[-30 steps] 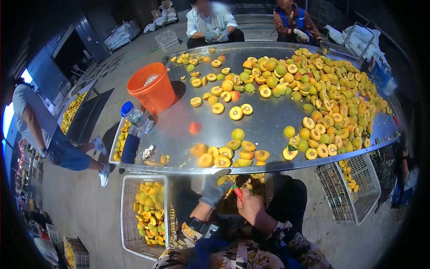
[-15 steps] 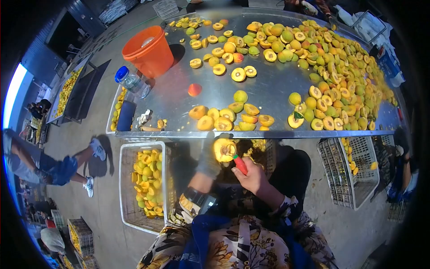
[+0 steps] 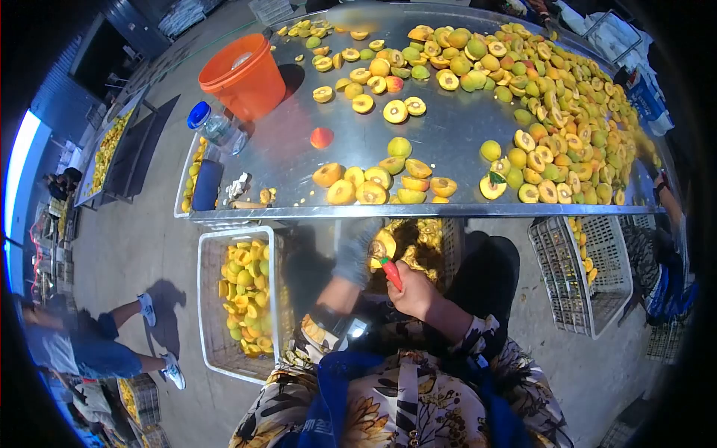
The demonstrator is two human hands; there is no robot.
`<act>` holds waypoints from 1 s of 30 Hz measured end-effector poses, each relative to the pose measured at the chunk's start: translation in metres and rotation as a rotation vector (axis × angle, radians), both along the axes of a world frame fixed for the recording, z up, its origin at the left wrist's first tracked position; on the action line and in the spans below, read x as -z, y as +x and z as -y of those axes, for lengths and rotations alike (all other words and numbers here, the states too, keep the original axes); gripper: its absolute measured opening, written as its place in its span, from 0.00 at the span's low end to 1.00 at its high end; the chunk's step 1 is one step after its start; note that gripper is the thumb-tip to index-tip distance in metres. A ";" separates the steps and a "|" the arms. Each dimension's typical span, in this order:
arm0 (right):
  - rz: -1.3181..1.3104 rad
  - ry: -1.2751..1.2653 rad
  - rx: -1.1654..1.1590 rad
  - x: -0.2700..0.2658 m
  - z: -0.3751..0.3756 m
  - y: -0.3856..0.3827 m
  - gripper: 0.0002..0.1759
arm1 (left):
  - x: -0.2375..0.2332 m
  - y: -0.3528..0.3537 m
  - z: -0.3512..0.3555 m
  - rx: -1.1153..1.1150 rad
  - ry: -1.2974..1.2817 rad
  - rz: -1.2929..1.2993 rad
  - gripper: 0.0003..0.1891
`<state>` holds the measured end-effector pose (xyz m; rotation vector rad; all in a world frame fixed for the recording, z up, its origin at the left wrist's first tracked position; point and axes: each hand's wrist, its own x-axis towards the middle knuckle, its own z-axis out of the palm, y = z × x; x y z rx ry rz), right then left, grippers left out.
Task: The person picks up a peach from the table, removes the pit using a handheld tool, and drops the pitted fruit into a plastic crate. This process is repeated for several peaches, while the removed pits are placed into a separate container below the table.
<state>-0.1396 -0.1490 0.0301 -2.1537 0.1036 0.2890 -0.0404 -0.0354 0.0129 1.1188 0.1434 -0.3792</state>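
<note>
In my gloved left hand [image 3: 354, 255] is a yellow peach half [image 3: 384, 243], held just below the table's front edge with its cut side towards my right. My bare right hand [image 3: 415, 291] is closed round the red handle of a pitting knife [image 3: 391, 273], whose metal tip sits at the middle of the cut face. Beneath both hands stands a crate holding yellow fruit pieces [image 3: 426, 243]. Several peach halves [image 3: 371, 193] lie along the near edge of the metal table [image 3: 299, 172], right above my hands.
A large heap of halved peaches [image 3: 556, 142] covers the table's right side. At the left stand an orange bucket [image 3: 246, 86] and a blue-lidded jar [image 3: 216, 128]. Crates flank me: one with peach halves [image 3: 246, 299] left, another [image 3: 579, 276] right. A person [image 3: 97, 343] walks at the left.
My hands have moved slightly, and the peach half is turned more edge-on to the knife. The walking person has taken a step. The view has shifted a little.
</note>
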 end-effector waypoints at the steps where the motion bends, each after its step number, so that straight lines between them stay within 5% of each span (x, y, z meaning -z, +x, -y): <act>1: 0.020 -0.005 -0.027 0.002 0.001 0.000 0.11 | -0.007 0.003 -0.001 0.058 0.012 -0.038 0.14; 4: 0.031 0.015 -0.093 0.001 0.003 0.001 0.12 | -0.019 0.004 -0.003 0.157 -0.007 -0.081 0.15; 10: 0.027 0.058 0.148 0.008 -0.009 0.005 0.13 | -0.005 0.001 0.010 -0.114 -0.237 -0.102 0.11; 19: -0.013 0.087 0.220 0.021 -0.012 0.001 0.13 | -0.001 -0.009 0.022 -0.149 -0.099 0.023 0.14; 26: 0.047 0.030 0.013 0.020 -0.003 0.000 0.13 | -0.013 0.013 0.000 0.284 0.126 -0.061 0.12; 30: 0.109 0.204 -0.024 0.049 -0.004 -0.003 0.12 | -0.006 0.015 -0.001 0.297 0.212 -0.041 0.13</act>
